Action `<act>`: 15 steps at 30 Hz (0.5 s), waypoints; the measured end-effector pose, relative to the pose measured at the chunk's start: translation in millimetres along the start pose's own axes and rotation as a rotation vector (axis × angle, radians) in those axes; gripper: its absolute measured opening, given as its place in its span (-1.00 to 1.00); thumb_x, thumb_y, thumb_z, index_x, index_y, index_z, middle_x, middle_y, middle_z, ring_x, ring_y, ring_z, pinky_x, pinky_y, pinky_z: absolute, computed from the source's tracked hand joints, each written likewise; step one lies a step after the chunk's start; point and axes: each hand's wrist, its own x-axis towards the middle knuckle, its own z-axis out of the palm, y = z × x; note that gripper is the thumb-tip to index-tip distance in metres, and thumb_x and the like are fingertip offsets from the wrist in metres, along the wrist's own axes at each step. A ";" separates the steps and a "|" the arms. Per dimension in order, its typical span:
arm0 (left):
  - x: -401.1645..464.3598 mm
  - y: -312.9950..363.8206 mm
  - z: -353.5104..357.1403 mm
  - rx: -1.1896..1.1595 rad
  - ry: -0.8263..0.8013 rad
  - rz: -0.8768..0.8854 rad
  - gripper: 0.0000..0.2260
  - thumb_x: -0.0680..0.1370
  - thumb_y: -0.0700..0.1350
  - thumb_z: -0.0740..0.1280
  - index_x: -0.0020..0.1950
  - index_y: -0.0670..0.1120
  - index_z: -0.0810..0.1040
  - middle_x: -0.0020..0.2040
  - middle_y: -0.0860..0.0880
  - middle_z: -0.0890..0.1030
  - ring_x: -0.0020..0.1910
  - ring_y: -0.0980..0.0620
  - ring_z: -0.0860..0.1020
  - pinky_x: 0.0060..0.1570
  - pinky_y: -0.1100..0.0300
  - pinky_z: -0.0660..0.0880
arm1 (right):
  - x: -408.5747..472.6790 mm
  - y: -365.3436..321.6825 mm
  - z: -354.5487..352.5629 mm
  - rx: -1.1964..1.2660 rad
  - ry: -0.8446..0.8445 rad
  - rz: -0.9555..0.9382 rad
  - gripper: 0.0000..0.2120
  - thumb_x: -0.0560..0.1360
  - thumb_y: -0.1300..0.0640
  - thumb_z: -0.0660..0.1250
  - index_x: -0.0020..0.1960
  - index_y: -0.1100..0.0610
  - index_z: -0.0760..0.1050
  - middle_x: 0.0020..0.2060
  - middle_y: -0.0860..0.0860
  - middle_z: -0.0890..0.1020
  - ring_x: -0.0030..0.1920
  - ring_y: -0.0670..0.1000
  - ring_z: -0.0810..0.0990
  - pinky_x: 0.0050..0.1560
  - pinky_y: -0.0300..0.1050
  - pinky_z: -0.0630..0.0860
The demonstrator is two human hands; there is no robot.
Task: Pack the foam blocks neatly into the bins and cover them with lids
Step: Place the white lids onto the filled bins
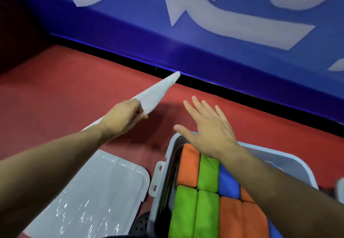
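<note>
On the red floor [55, 92], the grey bin [290, 158] holds orange, green and blue foam blocks [208, 206]. Left hand [123, 116] grips a tilted lid [156, 93]; right hand [210, 128] hovers over the bin, fingers spread, holding nothing. A second lid [96, 191] lies beside the bin.

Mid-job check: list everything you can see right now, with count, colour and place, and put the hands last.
Bin: one, pale grey, lower right on the floor, open, with a latch on its left side.
Foam blocks: at least seven showing, packed in rows in the bin; orange, green and blue; the right arm hides some.
Held lid: one, white, raised edge-on over the floor, centre left.
Flat lid: one, pale grey, lying lower left beside the bin.
Floor: red carpet.
Wall panel: blue with white shapes, along the back.
Dark perforated object: one, between the flat lid and the bin; cannot identify.
Left hand: grips the held lid.
Right hand: fingers spread, above the bin's far corner, holding nothing.
</note>
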 end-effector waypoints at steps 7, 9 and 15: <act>-3.4 77.7 -109.6 0.025 0.091 0.077 -0.76 0.58 0.12 0.36 -0.06 -0.04 0.47 -0.13 0.03 0.52 -0.20 -0.04 0.51 -0.17 -0.01 0.49 | -64.1 -18.0 -75.1 0.010 0.067 0.036 -0.19 0.50 -0.54 -0.08 0.64 -0.20 -0.08 0.65 -0.12 -0.03 0.64 -0.01 -0.01 0.62 0.11 -0.08; -6.7 105.3 -137.3 0.035 0.129 0.090 -0.75 0.58 0.14 0.35 -0.04 -0.04 0.47 -0.11 0.03 0.52 -0.17 -0.03 0.52 -0.16 -0.01 0.50 | -87.1 -16.8 -95.7 0.020 0.085 0.052 -0.19 0.50 -0.53 -0.07 0.64 -0.19 -0.07 0.65 -0.11 -0.02 0.64 0.00 0.01 0.62 0.11 -0.07; -25.7 200.5 -201.2 -0.071 0.298 0.092 -0.72 0.63 0.15 0.27 0.05 -0.06 0.42 -0.03 0.01 0.54 -0.11 -0.05 0.54 -0.15 0.02 0.49 | -153.0 -4.8 -152.0 0.097 0.157 0.139 -0.19 0.50 -0.53 -0.03 0.64 -0.20 -0.06 0.65 -0.08 0.00 0.63 0.01 0.06 0.61 0.10 0.01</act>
